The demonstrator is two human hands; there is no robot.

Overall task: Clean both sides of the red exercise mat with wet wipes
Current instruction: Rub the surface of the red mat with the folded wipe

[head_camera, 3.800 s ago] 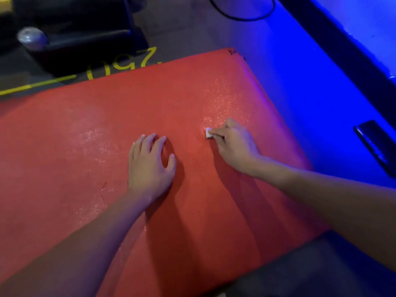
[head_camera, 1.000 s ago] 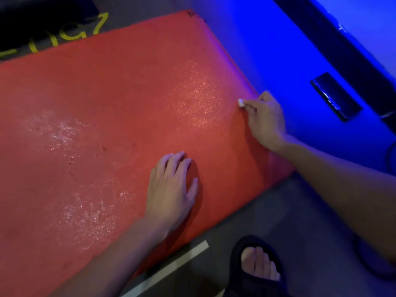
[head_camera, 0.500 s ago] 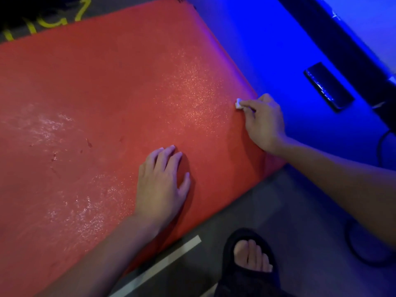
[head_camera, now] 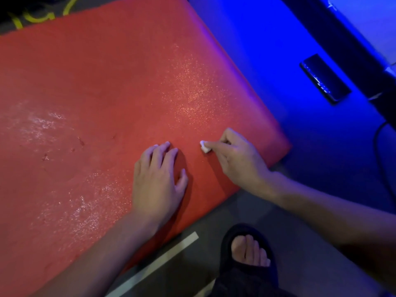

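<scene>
Blue light is washing over the floor (head_camera: 310, 136) along the far right, while the nearer floor is showing grey with a pale tape strip (head_camera: 158, 262) running diagonally across it. Spread flat over most of the view, the red exercise mat (head_camera: 96, 93) is lying with its near right corner just beyond the person's wrists, and wet patches are glistening on its left half and near its middle.

Toward that corner, the left hand (head_camera: 159, 179) is resting palm-down on the mat, fingers loosely spread and straight, holding nothing. Just beside it to the right, the right hand (head_camera: 235, 159) is pinching a small folded white wet wipe (head_camera: 205, 146) between thumb and fingertips, with the other fingers curled in, and is pressing the wipe onto the mat surface. The wipe is sitting just ahead of the left hand's fingertips, close but apart from them.

Below the mat's edge, a bare foot in a black slide sandal (head_camera: 248, 251) is standing on the grey floor. Well off to the right, a dark phone-like slab (head_camera: 324, 79) is lying in the blue light, and a dark cable (head_camera: 378, 146) is curving along the right edge.
</scene>
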